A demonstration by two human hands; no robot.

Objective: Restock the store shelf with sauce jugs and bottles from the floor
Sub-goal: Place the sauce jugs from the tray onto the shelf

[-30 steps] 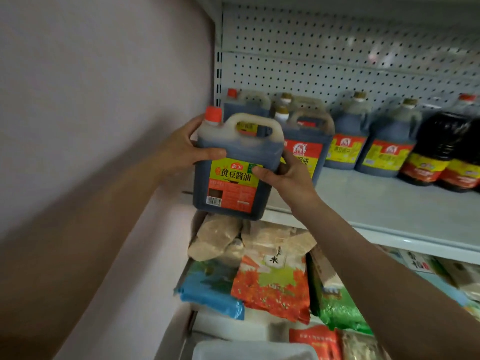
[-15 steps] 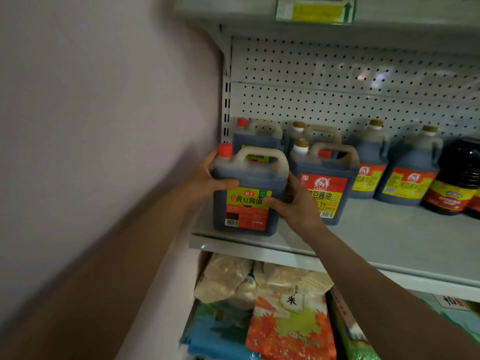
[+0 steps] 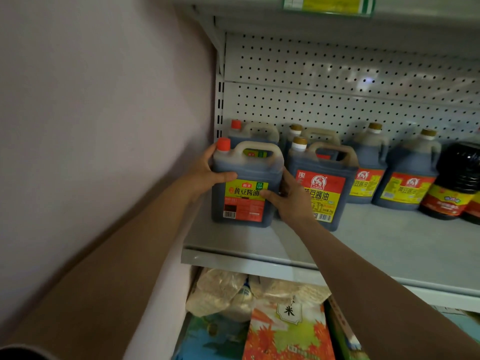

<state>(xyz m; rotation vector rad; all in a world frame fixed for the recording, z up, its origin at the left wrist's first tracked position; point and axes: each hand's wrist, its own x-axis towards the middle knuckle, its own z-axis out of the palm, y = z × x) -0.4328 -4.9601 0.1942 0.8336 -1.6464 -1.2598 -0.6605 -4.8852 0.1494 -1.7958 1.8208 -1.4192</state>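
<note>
Head view showed both hands, left hand (image 3: 205,178) and right hand (image 3: 288,198), clasped around a full, seemingly heavy, rigid jug (image 3: 245,188) standing at the shelf (image 3: 389,245) corner; its top handle appeared the surest hold.

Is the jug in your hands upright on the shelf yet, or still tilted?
Upright: the red-capped jug stands on the shelf, cap on top, label level, left hand and right hand gripping its sides.

I'm seeing the held jug (image 3: 246,188) sitting on the shelf (image 3: 389,245) at its left end, another jug (image 3: 255,133) right behind it. More jugs (image 3: 322,188) are lining up to its right, with bags (image 3: 259,307) lying underneath.
</note>
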